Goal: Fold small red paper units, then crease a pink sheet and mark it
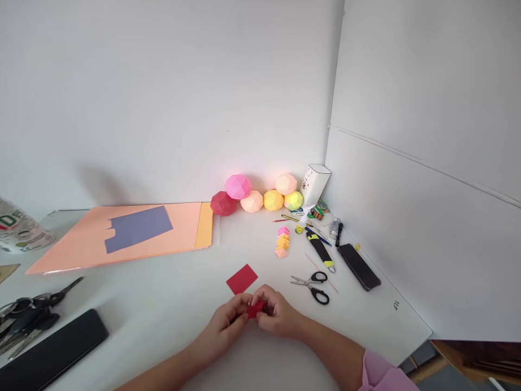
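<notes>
A small piece of red paper (255, 310) is pinched between my two hands, low over the table's front middle. My left hand (228, 320) grips its left side with thumb and fingers closed. On its right side, my right hand (277, 313) holds it in a similar pinch, the fingers partly covering it. Just beyond my hands lies a flat red paper rectangle (242, 279). Scissors (311, 285) with black handles rest to the right of my right hand, blades pointing left. Farther back sits a row of small folded paper pieces (282, 243) in pink, orange and peach.
Faceted paper balls (252, 201) stand against the back wall. A utility knife (321, 251), a glue bottle (301, 224) and a phone (359, 266) lie on the right. Peach paper sheets (81, 239) with a blue-grey piece (140, 228), keys (30, 320) and another phone (55, 350) are left.
</notes>
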Demonstrator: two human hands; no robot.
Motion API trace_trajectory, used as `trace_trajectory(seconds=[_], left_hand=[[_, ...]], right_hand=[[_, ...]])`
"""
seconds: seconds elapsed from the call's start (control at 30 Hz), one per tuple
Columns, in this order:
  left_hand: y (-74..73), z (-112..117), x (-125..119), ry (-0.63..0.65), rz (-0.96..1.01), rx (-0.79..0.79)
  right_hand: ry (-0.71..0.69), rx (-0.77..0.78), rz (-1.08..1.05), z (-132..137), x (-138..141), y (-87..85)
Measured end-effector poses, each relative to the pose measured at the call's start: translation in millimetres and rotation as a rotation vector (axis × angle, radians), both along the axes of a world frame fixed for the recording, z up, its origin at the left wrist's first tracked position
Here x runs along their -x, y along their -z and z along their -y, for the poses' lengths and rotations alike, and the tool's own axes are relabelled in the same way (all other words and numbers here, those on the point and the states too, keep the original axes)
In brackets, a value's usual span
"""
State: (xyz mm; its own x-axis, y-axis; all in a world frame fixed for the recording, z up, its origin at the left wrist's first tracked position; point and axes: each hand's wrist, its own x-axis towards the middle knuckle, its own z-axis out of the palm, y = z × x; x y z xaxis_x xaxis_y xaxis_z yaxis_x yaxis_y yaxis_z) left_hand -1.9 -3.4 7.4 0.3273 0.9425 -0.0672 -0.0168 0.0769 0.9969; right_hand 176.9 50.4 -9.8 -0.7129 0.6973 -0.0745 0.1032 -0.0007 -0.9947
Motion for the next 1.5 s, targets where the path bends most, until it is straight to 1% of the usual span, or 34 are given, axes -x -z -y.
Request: trace_trajectory(seconds=[0.07,0.1,0.27,0.33,0.4,0.5,0.57,0.63,0.77,0.87,1.0,1.03,1.1,1.17,1.2,1.33,1.4,1.5], left_hand=[[-1.7,-1,1,0.021,0.021,0.006],[-1.8,-1,1,0.020,0.025,0.010],[4.5,-3,1,-0.064,0.029,0.058],[7.7,-3,0,-0.111,0.042,0.090],[8.8,-4,-1,-0.146,0.052,0.123],[5.6,-4,-2,-0.168,0.055,0.157],[2.1,-4,-3,-0.166,0.049,0.172],[-0.6,-4,-3,-0.152,0.033,0.174],[-2.1,-4,-1,-0.142,0.018,0.119],[-1.2,-4,-2,-0.152,0.049,0.111],[0.6,-4,-3,-0.170,0.043,0.133],[1.2,-4,-3,-0.177,0.035,0.135],[3.0,-4,-3,-0.182,0.026,0.132],[5.6,-5,-3,-0.180,0.015,0.118],[7.1,-5,-3,-0.178,0.004,0.107],[13.4,-4,-4,-0.131,-0.088,0.053],[15.5,-3,-4,-0.098,-0.148,0.036],[15.9,-2,-3,-0.072,-0.224,0.019]], right_hand=[[-0.010,-0.087,-0.009,0,0,2.0],[-0.011,-0.159,-0.015,0,0,2.4],[0.034,-0.662,-0.044,-3,1,-1.9],[0.029,-0.823,-0.057,-6,0,-5.9],[0.031,-0.928,-0.058,-9,-1,-10.3],[0.065,-0.996,-0.081,-13,-4,-15.9],[0.090,-1.000,-0.111,-15,-5,-18.3],[0.107,-0.968,-0.116,-15,-5,-19.4],[0.158,-0.829,-0.078,-15,-5,-18.1],[0.205,-0.659,-0.034,-15,-6,-16.4],[0.233,-0.321,-0.015,-14,-7,-15.1],[0.234,-0.257,-0.007,-13,-6,-14.9],[0.238,-0.198,0.020,-15,-7,-15.2],[0.272,-0.221,0.058,-19,-9,-16.7],[0.311,-0.251,0.085,-23,-11,-17.9],[0.532,-0.404,0.232,-46,-23,-22.3],[0.620,-0.466,0.311,-58,-30,-21.7],[0.677,-0.555,0.397,-72,-38,-16.6]])
